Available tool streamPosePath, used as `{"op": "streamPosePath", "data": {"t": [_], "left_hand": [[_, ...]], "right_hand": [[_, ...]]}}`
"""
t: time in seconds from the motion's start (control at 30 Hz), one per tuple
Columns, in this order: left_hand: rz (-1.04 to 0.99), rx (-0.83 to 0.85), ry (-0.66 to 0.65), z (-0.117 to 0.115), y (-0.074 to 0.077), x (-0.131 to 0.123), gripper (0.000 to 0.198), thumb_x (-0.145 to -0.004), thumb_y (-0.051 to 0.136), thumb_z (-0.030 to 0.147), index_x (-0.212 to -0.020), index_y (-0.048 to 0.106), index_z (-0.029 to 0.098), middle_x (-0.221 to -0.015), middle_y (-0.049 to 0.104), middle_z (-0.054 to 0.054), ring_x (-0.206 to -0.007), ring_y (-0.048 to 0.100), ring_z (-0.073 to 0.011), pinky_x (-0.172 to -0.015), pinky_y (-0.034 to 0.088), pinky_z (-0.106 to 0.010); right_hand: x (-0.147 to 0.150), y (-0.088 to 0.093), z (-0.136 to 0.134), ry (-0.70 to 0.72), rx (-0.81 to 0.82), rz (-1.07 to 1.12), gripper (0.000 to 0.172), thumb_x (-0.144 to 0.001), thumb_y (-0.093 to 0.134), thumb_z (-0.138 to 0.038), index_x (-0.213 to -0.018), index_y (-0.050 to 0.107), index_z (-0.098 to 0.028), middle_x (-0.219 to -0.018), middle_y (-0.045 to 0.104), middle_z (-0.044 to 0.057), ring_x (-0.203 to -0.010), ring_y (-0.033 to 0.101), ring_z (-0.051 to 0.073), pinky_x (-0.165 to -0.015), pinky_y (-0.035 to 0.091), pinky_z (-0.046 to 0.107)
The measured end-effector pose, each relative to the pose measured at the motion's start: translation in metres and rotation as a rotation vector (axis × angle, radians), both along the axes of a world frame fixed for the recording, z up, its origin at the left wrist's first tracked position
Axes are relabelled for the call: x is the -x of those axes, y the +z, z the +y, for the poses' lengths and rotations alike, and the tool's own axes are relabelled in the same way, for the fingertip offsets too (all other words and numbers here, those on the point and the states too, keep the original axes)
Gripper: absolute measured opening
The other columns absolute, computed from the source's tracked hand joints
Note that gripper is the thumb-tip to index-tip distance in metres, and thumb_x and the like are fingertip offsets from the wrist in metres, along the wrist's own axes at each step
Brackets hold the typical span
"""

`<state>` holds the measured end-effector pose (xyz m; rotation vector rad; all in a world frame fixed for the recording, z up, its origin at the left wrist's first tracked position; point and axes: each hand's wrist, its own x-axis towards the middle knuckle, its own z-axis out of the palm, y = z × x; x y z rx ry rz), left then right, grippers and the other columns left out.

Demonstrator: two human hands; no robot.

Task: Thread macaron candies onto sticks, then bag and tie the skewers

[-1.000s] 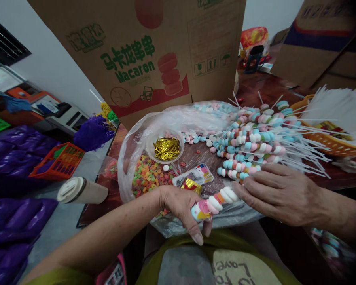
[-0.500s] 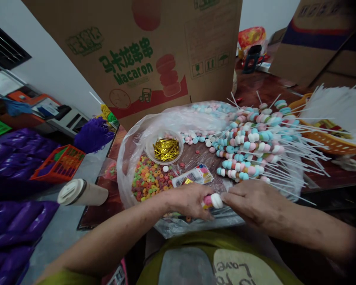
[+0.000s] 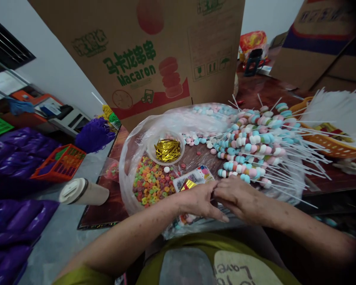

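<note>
My left hand (image 3: 200, 200) and my right hand (image 3: 240, 200) meet at the front edge of the work area, fingertips touching. The left fingers curl over a candy skewer, largely hidden under the palm, with the thumb stretched right. My right fingers are bunched against the left ones; what they pinch cannot be made out. Pink and white pieces (image 3: 187, 218) show below the left hand. Just behind lie a printed packet (image 3: 203, 173) and a gold strip (image 3: 188, 185). Multicoloured ring candies (image 3: 154, 182) lie to the left. Many finished candy skewers (image 3: 249, 146) are piled at right.
A round tub (image 3: 150, 152) holds gold ties. Loose pastel candies (image 3: 195, 139) lie on clear plastic. An orange basket (image 3: 323, 144) with white sticks stands right. Behind rises a large carton (image 3: 178, 43). A lidded cup (image 3: 91, 192) is at left, near the table edge.
My hands have come together, the right moving left onto the left fingers. The pink and white candy end that showed between them is now covered. The view has shifted slightly.
</note>
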<state>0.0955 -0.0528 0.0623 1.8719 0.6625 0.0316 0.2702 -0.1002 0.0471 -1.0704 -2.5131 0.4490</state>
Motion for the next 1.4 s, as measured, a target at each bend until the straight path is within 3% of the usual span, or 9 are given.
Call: {"op": "streamPosePath", "data": {"t": [0.1,0.2,0.33,0.47,0.77,1.03,1.17,1.27,1.4], "left_hand": [[0.108,-0.245,0.119,-0.004,0.009,0.014,0.095,-0.054,0.073,0.045,-0.133,0.027,0.018,-0.118,0.051,-0.014,-0.105,0.049,-0.0276,-0.086,0.039,-0.037],[0.364,-0.456,0.142,-0.009,0.013,0.034,0.077,-0.053,0.073,0.042,-0.121,0.044,0.021,-0.108,0.057,-0.011,-0.103,0.049,-0.0317,-0.086,0.037,-0.041],[0.325,-0.044,0.116,-0.007,0.007,0.052,0.025,-0.067,0.062,0.030,-0.087,0.056,0.016,-0.068,0.054,0.001,-0.064,0.051,-0.0133,-0.061,0.041,-0.024],[0.148,0.440,0.025,0.000,0.008,0.053,0.034,-0.058,0.071,0.031,-0.080,0.050,0.015,-0.058,0.043,0.007,-0.048,0.037,-0.0052,-0.045,0.033,-0.017],[0.125,0.362,0.100,-0.011,0.004,0.017,0.030,-0.065,0.065,0.037,-0.082,0.051,0.017,-0.055,0.041,0.008,-0.039,0.037,-0.0043,-0.038,0.034,-0.018],[0.071,0.450,0.258,-0.012,-0.002,0.034,0.042,-0.057,0.071,0.043,-0.083,0.053,0.016,-0.059,0.046,0.007,-0.048,0.042,-0.0055,-0.046,0.036,-0.018],[-0.057,0.509,0.294,-0.006,-0.001,0.055,0.043,-0.070,0.058,0.052,-0.087,0.059,0.013,-0.072,0.057,-0.001,-0.056,0.046,-0.0060,-0.051,0.035,-0.017],[-0.040,0.602,0.363,-0.010,-0.008,0.058,0.042,-0.068,0.059,0.053,-0.076,0.058,0.011,-0.062,0.055,0.000,-0.049,0.043,-0.0062,-0.047,0.032,-0.018],[-0.105,0.446,0.592,-0.023,-0.028,0.050,0.039,-0.066,0.060,0.051,-0.067,0.054,0.013,-0.053,0.047,0.004,-0.047,0.039,-0.0064,-0.046,0.029,-0.019]], "right_hand": [[-0.008,-0.006,0.006,-0.008,0.109,0.055,0.027,-0.088,0.035,-0.022,-0.071,0.055,-0.016,-0.069,0.057,0.004,-0.067,0.049,0.014,-0.063,0.033,0.026],[-0.019,-0.001,0.008,-0.018,0.123,0.073,0.028,-0.089,0.033,-0.023,-0.070,0.053,-0.016,-0.066,0.054,0.002,-0.063,0.046,0.012,-0.060,0.033,0.024],[-0.023,0.013,0.004,0.026,-0.116,0.037,0.025,-0.087,0.035,-0.016,-0.072,0.055,-0.016,-0.064,0.054,0.003,-0.064,0.043,0.014,-0.061,0.028,0.028],[-0.016,0.021,-0.004,0.025,-0.322,-0.048,0.023,-0.079,0.037,-0.008,-0.070,0.056,-0.018,-0.060,0.054,0.003,-0.062,0.037,0.016,-0.063,0.024,0.032],[0.006,0.008,0.000,0.015,-0.074,0.055,0.017,-0.085,0.039,-0.019,-0.082,0.056,-0.017,-0.075,0.058,0.005,-0.071,0.047,0.017,-0.064,0.031,0.030],[0.006,0.007,0.011,-0.061,0.090,0.085,0.029,-0.090,0.033,-0.025,-0.067,0.049,-0.017,-0.063,0.052,0.002,-0.061,0.046,0.013,-0.059,0.034,0.025],[0.008,0.009,0.017,-0.089,0.171,0.132,0.032,-0.091,0.030,-0.031,-0.068,0.048,-0.017,-0.061,0.049,0.000,-0.057,0.044,0.011,-0.055,0.032,0.023],[0.016,0.010,0.018,-0.078,0.137,0.085,0.032,-0.090,0.032,-0.030,-0.066,0.047,-0.017,-0.060,0.048,0.000,-0.057,0.042,0.011,-0.056,0.030,0.024],[0.036,0.004,0.018,-0.100,0.114,0.005,0.030,-0.087,0.035,-0.027,-0.062,0.047,-0.017,-0.059,0.048,0.000,-0.057,0.040,0.012,-0.055,0.028,0.026]]}}
